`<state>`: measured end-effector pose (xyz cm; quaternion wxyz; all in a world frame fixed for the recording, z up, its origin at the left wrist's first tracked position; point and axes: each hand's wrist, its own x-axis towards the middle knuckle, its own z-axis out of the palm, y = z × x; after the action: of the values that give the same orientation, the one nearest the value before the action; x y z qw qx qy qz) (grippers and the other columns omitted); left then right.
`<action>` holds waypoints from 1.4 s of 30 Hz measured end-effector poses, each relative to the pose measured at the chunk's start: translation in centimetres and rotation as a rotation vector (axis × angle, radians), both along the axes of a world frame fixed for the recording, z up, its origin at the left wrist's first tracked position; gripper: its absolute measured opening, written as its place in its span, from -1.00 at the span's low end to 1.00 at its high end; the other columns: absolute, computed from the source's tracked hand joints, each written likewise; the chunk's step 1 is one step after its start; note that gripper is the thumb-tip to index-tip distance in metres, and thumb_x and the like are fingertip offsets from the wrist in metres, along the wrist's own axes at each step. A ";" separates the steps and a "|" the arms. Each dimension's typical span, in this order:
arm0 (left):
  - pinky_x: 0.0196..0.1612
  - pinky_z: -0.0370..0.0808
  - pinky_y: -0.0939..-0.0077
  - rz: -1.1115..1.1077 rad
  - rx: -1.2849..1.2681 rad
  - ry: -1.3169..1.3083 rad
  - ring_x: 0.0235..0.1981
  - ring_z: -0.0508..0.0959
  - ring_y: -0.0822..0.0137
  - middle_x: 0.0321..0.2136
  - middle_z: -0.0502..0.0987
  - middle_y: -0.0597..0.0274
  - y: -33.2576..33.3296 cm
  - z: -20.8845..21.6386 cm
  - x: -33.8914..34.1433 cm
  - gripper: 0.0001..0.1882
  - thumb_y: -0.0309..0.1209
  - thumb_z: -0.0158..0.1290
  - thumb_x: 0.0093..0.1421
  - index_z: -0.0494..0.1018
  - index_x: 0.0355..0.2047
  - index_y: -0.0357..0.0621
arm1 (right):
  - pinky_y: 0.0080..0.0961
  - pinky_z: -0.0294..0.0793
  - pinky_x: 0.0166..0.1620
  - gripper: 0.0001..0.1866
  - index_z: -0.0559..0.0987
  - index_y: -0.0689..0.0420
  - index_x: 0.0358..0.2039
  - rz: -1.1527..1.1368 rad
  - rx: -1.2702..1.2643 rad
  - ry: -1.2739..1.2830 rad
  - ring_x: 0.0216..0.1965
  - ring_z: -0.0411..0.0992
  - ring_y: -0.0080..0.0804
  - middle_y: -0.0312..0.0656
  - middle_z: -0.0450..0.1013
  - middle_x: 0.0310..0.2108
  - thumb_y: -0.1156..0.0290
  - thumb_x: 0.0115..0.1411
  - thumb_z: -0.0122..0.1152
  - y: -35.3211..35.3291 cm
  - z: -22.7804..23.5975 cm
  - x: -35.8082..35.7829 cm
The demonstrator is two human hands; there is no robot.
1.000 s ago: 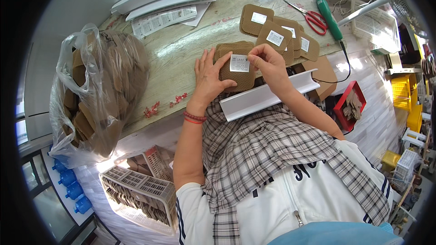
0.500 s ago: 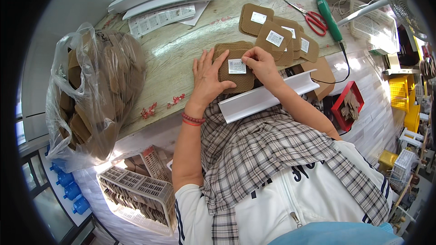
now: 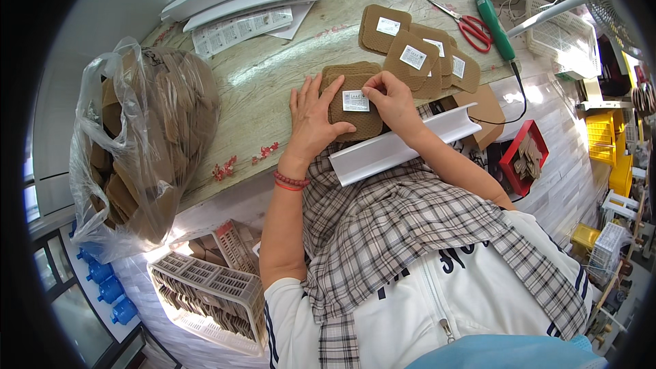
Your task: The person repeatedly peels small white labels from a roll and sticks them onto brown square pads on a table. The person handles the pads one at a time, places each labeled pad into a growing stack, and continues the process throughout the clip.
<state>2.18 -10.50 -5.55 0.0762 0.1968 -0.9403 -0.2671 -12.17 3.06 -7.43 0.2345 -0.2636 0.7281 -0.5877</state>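
A brown textured square pad with rounded corners (image 3: 359, 121) lies near the table's front edge on top of other brown pads. A white printed label (image 3: 355, 101) sits on its upper face. My left hand (image 3: 314, 119) rests on the pad's left side, its fingers spread and flat. The thumb and index finger of my right hand (image 3: 395, 101) are pinched together at the label's right edge. Just below the hands, a white glossy strip of label backing (image 3: 400, 143) lies across my lap. Beyond my right hand is a group of overlapping labelled brown pads (image 3: 412, 61).
Red-handled scissors (image 3: 473, 31) and a green corded tool (image 3: 495, 27) lie at the far right of the table. White label sheets (image 3: 246, 3) are stacked at the back left. A clear plastic bag of brown pieces (image 3: 147, 143) stands at left. Below sits a beige crate (image 3: 205, 287).
My right fingers have shifted very slightly left at the label's edge. My left hand stays in place, and the pads and table items look unmoved.
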 end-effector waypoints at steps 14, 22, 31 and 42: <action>0.43 -0.24 -0.08 0.049 -0.076 0.044 0.42 0.04 -0.09 0.36 0.16 -0.12 0.4 -0.9 -0.7 -0.38 0.01 0.05 0.29 0.30 0.32 0.22 | -0.32 0.52 -0.32 -0.84 0.53 0.27 -0.36 -0.031 -0.020 0.105 -0.42 0.56 -0.22 -0.04 0.56 -0.45 0.45 0.17 0.30 -0.2 -0.3 0.6; 0.43 -0.21 -0.13 0.059 -0.070 0.098 0.40 0.08 -0.10 0.32 0.21 -0.13 0.6 -1.0 -0.7 -0.35 -0.07 0.17 0.18 0.34 0.28 0.16 | -0.30 0.50 -0.31 -0.85 0.51 0.24 -0.37 -0.030 -0.017 0.169 -0.40 0.54 -0.16 -0.05 0.53 -0.43 0.46 0.16 0.29 -0.1 -0.3 0.9; 0.43 -0.21 -0.11 0.054 -0.025 0.086 0.41 0.06 -0.08 0.33 0.19 -0.13 0.3 -1.0 -0.7 -0.32 -0.10 0.20 0.15 0.33 0.29 0.18 | -0.39 0.50 -0.29 -0.50 0.40 0.14 0.12 -0.056 0.141 0.479 -0.39 0.47 -0.36 -0.16 0.43 -0.27 0.43 0.16 0.30 0.5 0.2 1.6; 0.43 -0.20 -0.08 0.060 -0.162 0.258 0.43 0.04 -0.03 0.37 0.16 0.01 1.5 0.2 -0.5 -0.40 -0.18 0.13 0.25 0.33 0.29 0.08 | -0.21 0.53 -0.14 -0.58 0.45 0.20 0.04 -0.089 0.056 0.283 -0.20 0.50 -0.07 -0.01 0.38 -0.15 0.39 0.18 0.26 0.4 -1.6 -0.7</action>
<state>1.68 -8.99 -5.31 0.2199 0.1823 -0.9348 -0.2112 -12.91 3.44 -8.99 0.1103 -0.3045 0.7809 -0.5341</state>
